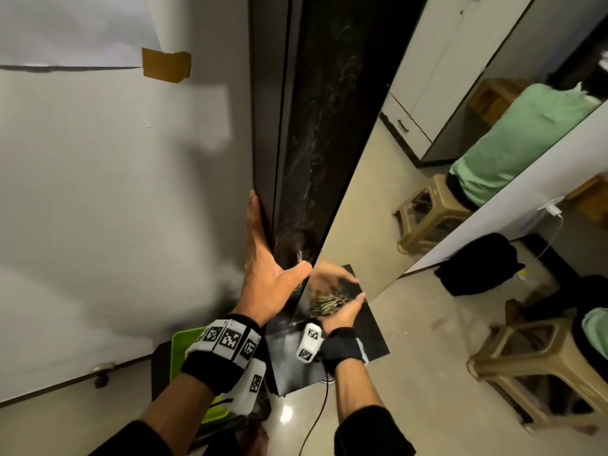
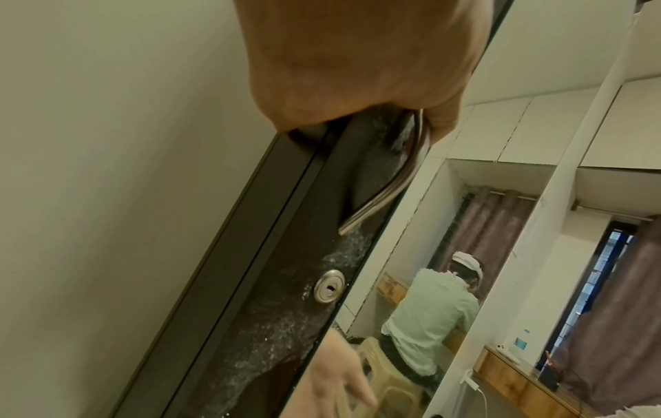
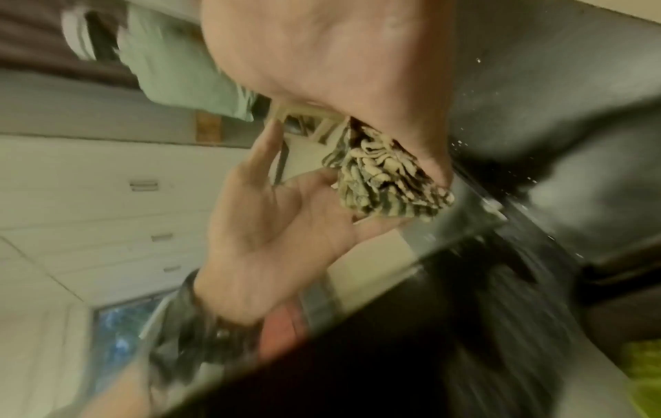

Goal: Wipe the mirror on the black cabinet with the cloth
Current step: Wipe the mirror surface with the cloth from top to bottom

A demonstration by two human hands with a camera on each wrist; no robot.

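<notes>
The black cabinet door [image 1: 306,143] carries a tall mirror [image 1: 411,179] on its right side. My left hand [image 1: 266,268] rests on the door's left edge, fingers straight up along it and thumb by the metal handle [image 2: 386,183], above the keyhole [image 2: 329,285]. My right hand [image 1: 342,315] grips a bunched, olive-and-cream striped cloth [image 1: 329,304] and presses it against the mirror's lower left corner. In the right wrist view the cloth [image 3: 386,181] sticks out below my hand [image 3: 339,70], and the mirror [image 3: 107,198] reflects the hand. White smears streak the black door.
A white wall [image 1: 115,192] stands close on the left. A green bin [image 1: 184,340] sits under my left wrist. A beige plastic stool [image 1: 539,366] and a black bag [image 1: 477,268] are on the floor at the right. A cable [image 1: 316,419] hangs below my right wrist.
</notes>
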